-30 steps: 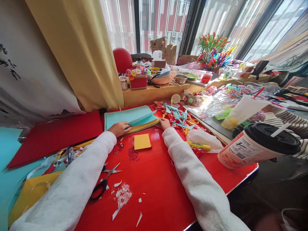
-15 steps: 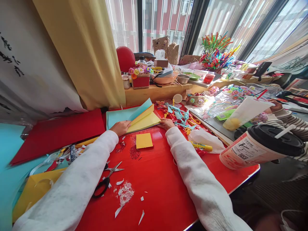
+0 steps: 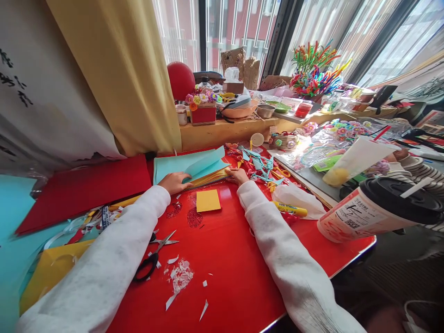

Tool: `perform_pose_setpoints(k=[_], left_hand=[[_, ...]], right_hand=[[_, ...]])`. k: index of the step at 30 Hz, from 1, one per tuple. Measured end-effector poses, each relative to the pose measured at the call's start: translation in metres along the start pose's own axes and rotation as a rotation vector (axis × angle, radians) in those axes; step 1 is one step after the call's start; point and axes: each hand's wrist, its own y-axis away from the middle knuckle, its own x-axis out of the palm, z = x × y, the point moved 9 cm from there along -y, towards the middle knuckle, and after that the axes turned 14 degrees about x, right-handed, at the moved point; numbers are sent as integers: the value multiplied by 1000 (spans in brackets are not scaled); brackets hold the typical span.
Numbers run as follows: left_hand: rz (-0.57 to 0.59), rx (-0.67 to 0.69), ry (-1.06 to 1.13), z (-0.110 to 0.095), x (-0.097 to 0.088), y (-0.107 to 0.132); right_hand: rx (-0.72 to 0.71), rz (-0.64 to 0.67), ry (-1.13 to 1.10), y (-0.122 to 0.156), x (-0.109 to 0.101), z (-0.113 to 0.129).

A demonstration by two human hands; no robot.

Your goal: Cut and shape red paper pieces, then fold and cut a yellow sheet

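A stack of coloured paper (image 3: 208, 177) lies at the far side of the red table, with light blue sheets on top and yellow-orange edges below. The upper blue sheet (image 3: 208, 163) stands partly lifted. My left hand (image 3: 175, 182) grips the stack's near left edge, fingers over the blue paper and thumb hidden. At the right corner, my right hand (image 3: 237, 175) pinches the sheets' edges. Nearer to me lies a small yellow-orange paper square (image 3: 208, 200), touched by neither hand. Black-handled scissors (image 3: 154, 256) rest open beside my left sleeve.
White paper scraps (image 3: 181, 276) litter the red tabletop (image 3: 236, 277). Cut coloured pieces (image 3: 260, 166) and a yellow glue stick (image 3: 290, 209) lie to the right. A lidded cup (image 3: 367, 212) and a tilted clear cup (image 3: 357, 162) stand near another person's striped sleeve (image 3: 416, 173).
The raised yellow and orange sheets no longer show spread open; light blue paper covers them, its top sheet lifted. Both hands stay at the stack, their fingers slightly shifted.
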Motion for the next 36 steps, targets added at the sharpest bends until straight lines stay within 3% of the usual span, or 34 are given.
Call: perform_pose_setpoints(k=[8, 14, 24, 30, 36], left_hand=[[-17, -17, 90, 9, 3, -1], [-1, -10, 62, 4, 3, 0], [7, 20, -6, -1, 3, 0], [-11, -6, -12, 1, 2, 0], [-34, -74, 28, 9, 3, 1]], right_hand=[[-109, -41, 36, 1, -4, 4], [-134, -25, 52, -5, -4, 4], [-30, 67, 23, -1, -1, 3], [-49, -4, 58, -2, -5, 4], [-165, -157, 103, 5, -19, 13]])
